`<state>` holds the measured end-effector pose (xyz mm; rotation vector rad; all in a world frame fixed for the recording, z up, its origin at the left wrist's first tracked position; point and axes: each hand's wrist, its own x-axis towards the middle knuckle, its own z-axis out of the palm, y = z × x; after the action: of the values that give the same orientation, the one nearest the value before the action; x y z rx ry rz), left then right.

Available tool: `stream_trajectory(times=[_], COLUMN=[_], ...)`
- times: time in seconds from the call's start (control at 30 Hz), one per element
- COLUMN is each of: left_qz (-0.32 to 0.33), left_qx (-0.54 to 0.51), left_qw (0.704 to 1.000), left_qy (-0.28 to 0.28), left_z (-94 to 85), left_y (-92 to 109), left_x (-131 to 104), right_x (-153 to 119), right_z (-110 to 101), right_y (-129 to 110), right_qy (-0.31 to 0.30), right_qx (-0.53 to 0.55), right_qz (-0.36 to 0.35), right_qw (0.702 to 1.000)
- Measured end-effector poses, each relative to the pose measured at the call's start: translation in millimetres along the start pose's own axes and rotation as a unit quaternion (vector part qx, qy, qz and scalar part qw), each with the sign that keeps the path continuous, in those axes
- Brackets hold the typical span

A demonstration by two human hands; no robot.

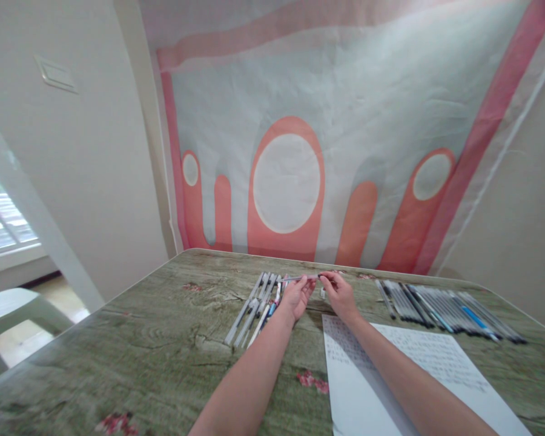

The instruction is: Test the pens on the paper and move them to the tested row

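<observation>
Near the far side of the table, my left hand (pixel 298 293) is closed around a thin pen (pixel 309 277), which lies nearly level and points left. At the pen's dark right end, my right hand (pixel 338 292) pinches with thumb and fingers. Left of my left hand lies a group of clear pens (pixel 254 306), with a few coloured ones beside my wrist. A small white object (pixel 323 293) sits between my two hands. Below my right forearm is a sheet of paper (pixel 367 399) with handwriting on it.
A long row of pens (pixel 445 309), mostly clear with some blue, lies at the right of the wood-patterned table (pixel 163 339). Behind the table hangs a grey and pink cloth (pixel 345 109). A white chair (pixel 13 309) stands at the left.
</observation>
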<state>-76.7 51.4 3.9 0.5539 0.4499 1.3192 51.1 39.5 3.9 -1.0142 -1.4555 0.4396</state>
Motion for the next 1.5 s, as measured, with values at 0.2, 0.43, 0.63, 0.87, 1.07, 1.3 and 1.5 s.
stream_trajectory(times=[0.2, 0.43, 0.63, 0.87, 1.07, 1.3, 1.5], left_qz=[0.011, 0.030, 0.039, 0.055, 0.075, 0.088, 0.084], left_qx=[0.022, 0.028, 0.036, 0.071, 0.105, 0.119, 0.126], left_qw=[1.000, 0.999, 0.999, 0.996, 0.992, 0.989, 0.988], left_qy=[0.006, 0.019, 0.005, 0.001, -0.002, -0.006, -0.026], left_z=[-0.2, -1.6, -2.9, -4.9, -5.5, -6.1, -3.3], left_y=[-1.2, -3.7, -4.8, -6.9, -8.6, -11.4, -13.9], left_x=[0.8, 4.3, 4.9, 6.7, 7.2, 7.8, 5.8], right_x=[-0.5, -1.4, -1.9, -2.2, -2.6, -2.5, -2.1], right_z=[-1.5, -1.6, -3.5, -3.4, -2.6, -0.4, -1.7], right_y=[1.5, -1.2, -4.9, -0.9, 5.6, 10.4, 12.8], right_qy=[-0.009, -0.012, -0.016, -0.027, -0.039, -0.042, -0.048], right_qx=[-0.003, -0.012, -0.016, -0.046, -0.111, -0.181, -0.095], right_qz=[0.008, -0.004, 0.002, 0.003, -0.029, -0.046, 0.038], right_qw=[1.000, 1.000, 1.000, 0.999, 0.993, 0.981, 0.994])
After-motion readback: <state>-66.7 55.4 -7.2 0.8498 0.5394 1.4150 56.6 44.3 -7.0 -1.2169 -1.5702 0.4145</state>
